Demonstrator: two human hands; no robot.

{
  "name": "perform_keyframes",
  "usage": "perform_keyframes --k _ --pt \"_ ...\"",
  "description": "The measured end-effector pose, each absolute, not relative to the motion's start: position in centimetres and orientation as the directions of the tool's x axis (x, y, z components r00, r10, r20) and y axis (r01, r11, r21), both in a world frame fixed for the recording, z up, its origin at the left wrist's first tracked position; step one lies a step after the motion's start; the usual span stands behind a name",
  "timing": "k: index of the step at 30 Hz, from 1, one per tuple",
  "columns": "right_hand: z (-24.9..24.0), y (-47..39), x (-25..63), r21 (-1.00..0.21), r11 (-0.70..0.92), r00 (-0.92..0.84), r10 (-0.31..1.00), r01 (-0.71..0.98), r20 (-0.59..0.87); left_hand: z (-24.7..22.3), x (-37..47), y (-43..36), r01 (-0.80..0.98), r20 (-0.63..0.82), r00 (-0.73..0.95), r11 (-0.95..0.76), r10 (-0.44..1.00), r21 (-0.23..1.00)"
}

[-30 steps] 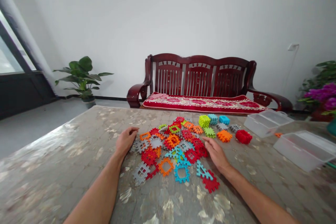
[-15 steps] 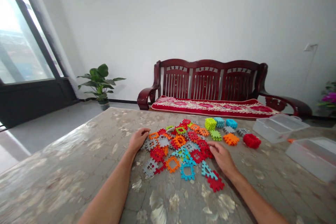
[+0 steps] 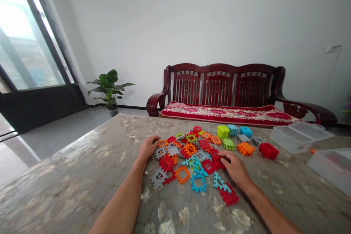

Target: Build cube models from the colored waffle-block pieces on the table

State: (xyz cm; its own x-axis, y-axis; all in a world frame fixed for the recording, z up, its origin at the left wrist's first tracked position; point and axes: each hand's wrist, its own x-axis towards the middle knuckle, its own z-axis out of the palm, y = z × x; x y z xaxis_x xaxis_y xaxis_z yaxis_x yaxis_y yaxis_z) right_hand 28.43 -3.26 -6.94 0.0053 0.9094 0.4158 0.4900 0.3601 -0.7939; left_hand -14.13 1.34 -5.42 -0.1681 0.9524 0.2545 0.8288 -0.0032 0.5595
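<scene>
Bumpy pieces (image 3: pixel 189 150) in red, blue, orange, gray and green, some with holes, lie messily piled on the table (image 3: pixel 109 175).

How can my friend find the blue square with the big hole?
On the flowery table, find the pile between the left hand and right hand. Look at its near edge. It's the blue square with one big hole; the ring left of it is orange.

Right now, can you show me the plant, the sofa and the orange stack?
Plant (image 3: pixel 112 76): head view, on an upper leaf.
Sofa (image 3: pixel 219 68): head view, on the top rail of its back.
Orange stack (image 3: pixel 245 148): head view, on its top piece.
</scene>
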Motion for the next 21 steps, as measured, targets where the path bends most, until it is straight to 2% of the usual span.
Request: perform_keyframes --k 13,21 --pt "-6.6 -3.5 28.2 -0.781 0.375 -0.01 0.904 0.5 0.427 -5.1 -13.9 0.8 0.867 0.271 -0.124 -0.029 0.955 0.498" --pt "-6.2 -3.8 28.0 -0.784 0.368 -0.012 0.908 0.5 0.419 -5.2 -12.9 1.4 0.864 0.261 -0.092 -0.053 0.961 0.501"
